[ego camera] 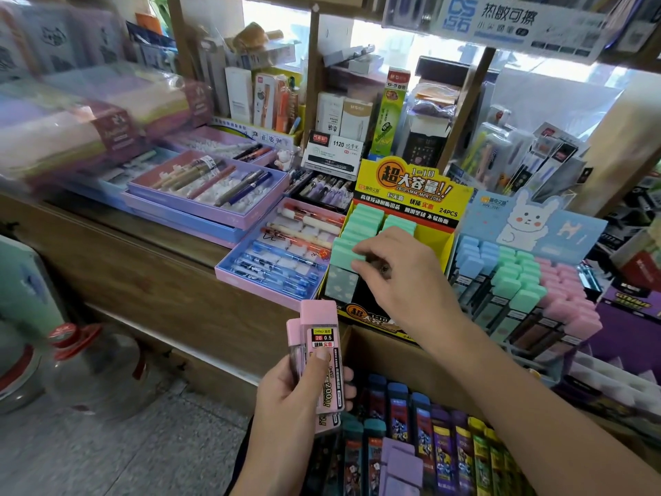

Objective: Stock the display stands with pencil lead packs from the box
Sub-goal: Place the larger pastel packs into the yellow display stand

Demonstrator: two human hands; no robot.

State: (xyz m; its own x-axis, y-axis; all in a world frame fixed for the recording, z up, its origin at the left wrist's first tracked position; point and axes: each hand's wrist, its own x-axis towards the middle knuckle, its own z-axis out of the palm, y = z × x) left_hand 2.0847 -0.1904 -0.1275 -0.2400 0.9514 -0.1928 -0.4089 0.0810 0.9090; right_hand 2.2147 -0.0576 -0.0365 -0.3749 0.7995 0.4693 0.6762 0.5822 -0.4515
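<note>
My left hand point(286, 399) grips two or three pink-capped pencil lead packs point(319, 356) upright, below the counter edge. My right hand point(397, 277) reaches into the yellow display stand point(449, 241), its fingertips pinching a mint-capped pack point(344, 253) in the front left row. More mint-capped packs fill the rows behind. To the right stands a blue rabbit display stand point(543, 223) holding blue, mint and pink-capped packs. The cardboard box point(379, 356) sits below at the bottom, with several blue, purple and green packs point(443, 449) standing in it.
Pink and purple pen trays point(272, 252) lie on the wooden counter point(143, 259) left of the yellow stand. Boxed stationery crowds the shelf behind. Clear plastic bottles point(89, 366) stand on the floor at the lower left. Purple packaging sits at the far right.
</note>
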